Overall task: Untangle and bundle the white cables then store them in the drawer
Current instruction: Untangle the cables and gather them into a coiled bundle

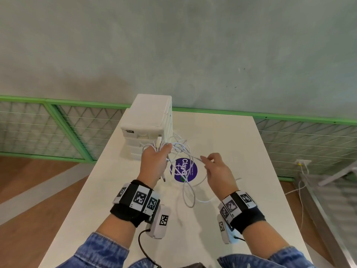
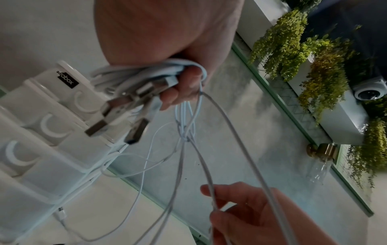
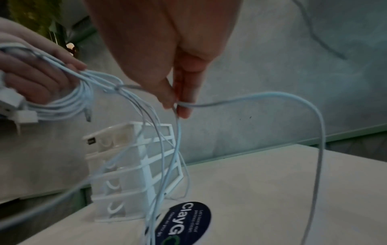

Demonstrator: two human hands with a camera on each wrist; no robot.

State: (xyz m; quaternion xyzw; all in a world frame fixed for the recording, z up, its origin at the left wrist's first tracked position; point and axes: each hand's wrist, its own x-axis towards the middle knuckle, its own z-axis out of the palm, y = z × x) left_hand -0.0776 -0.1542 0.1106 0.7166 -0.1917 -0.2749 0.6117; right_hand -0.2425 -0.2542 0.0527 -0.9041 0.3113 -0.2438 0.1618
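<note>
Head view: your left hand point(image 1: 154, 163) grips the bunched white cables point(image 1: 181, 149) (plugs sticking out), right hand point(image 1: 216, 171) pinches one strand, above the counter point(image 1: 241, 151) near the drawer unit point(image 1: 148, 120).

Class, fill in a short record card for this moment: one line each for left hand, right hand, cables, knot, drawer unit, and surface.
left hand: grips a gathered bunch of white cables, USB plugs sticking out past the fingers
right hand: pinches a single strand between thumb and fingers
white cables: loose loops hang from both hands down to the table
knot: strands cross in a tangle just below the left hand
drawer unit: white, stacked drawers, all shut
table: white, with a round purple sticker
</note>
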